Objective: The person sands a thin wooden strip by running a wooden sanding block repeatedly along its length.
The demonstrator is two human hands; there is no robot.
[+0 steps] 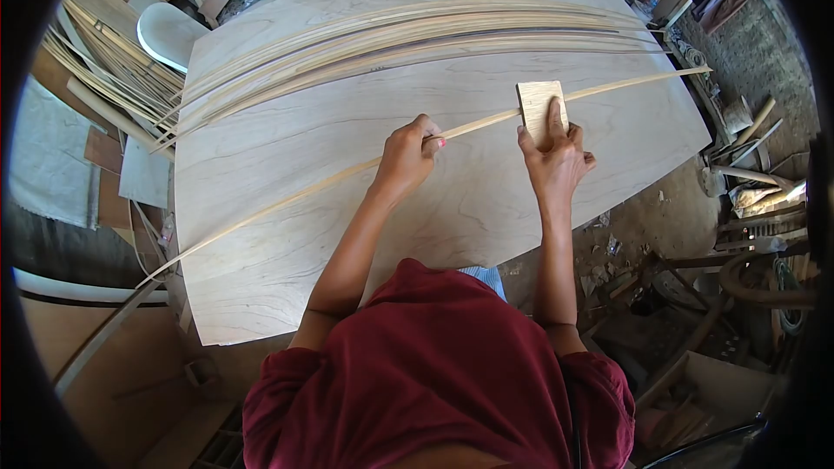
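A long thin wooden strip (334, 176) runs slantwise across the plywood-topped table (287, 295), from beyond its left edge to the far right. My left hand (408, 152) is closed around the strip near its middle, with a small pink-red spot at the fingers. To the right, my right hand (559, 152) grips a flat, pale rectangular wooden block (540, 104), index finger stretched along its top. The block lies over the strip and hides a short part of it. Its underside cannot be seen.
Several more thin strips (391, 35) lie together along the table's far side. A white chair (169, 35) and a stack of long wood pieces (95, 61) stand at the left. On the right, scrap wood (764, 195) and a box (704, 399) crowd the floor.
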